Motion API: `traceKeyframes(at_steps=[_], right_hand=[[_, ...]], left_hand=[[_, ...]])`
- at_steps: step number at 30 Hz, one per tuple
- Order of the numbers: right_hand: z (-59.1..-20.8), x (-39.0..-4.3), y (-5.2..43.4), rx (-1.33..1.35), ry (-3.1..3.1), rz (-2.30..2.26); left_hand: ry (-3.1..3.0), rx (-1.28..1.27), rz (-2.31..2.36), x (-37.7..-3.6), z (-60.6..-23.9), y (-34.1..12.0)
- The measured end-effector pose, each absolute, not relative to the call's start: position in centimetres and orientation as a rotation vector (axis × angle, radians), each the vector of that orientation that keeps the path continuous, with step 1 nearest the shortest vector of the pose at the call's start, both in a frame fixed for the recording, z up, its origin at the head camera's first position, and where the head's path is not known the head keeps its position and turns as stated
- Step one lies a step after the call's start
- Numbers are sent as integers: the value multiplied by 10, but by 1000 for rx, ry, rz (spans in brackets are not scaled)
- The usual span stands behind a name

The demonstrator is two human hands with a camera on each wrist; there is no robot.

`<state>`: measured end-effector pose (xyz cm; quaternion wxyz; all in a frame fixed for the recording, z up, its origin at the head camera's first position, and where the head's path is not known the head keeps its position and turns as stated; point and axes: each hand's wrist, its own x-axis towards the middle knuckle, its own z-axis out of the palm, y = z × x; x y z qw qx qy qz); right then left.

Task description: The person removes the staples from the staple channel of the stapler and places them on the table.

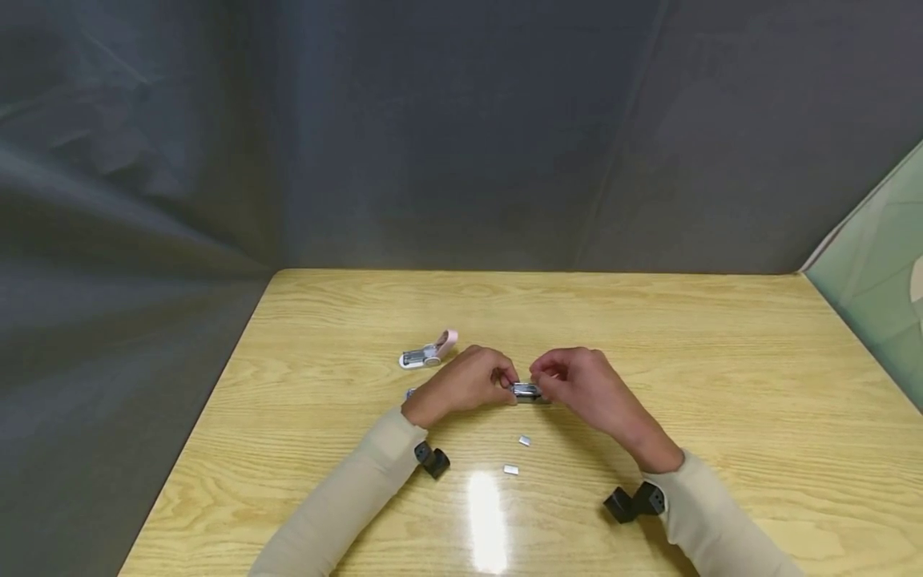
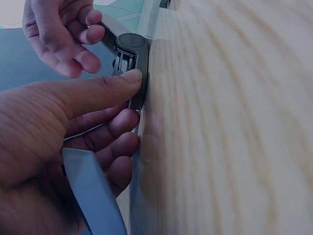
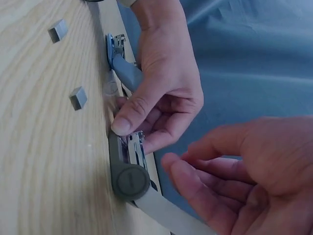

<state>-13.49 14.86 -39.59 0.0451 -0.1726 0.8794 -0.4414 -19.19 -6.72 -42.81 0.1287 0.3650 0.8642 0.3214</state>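
Observation:
A dark grey stapler (image 3: 131, 182), its light grey handle swung back and its metal magazine exposed, rests on the table. My left hand (image 1: 469, 381) grips its body at one end, thumb pressed along the side. Close to the magazine hovers my right hand (image 1: 586, 386), fingers loosely bent, thumb and index tip near each other. Nothing shows between those fingertips. Behind my left hand lies a blue stapler (image 3: 128, 72), mostly hidden in the head view. Two small silver staple strips (image 3: 78, 98) sit on the near side of the table.
Farther back and left lies a white stapler (image 1: 420, 357) with a pink handle, also folded back. The wooden table (image 1: 685, 320) meets a dark grey curtain (image 1: 461, 144) behind and on the left. A green patterned sheet (image 1: 880, 264) hangs at the right edge.

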Motion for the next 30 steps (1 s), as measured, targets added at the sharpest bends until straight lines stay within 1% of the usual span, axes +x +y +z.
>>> traceKeyframes(at_steps=[11,17,30], right_hand=[[-398,-136,144,-516,2731,-1195],[-398,-135,141,-478,2707,-1188],[-401,-137,133,-551,2767,-1116]], left_hand=[[2525,1060,889,-193,-427,-64],[2528,1070,879,-193,-426,-64],[2519,1051,897,-193,-424,-65]])
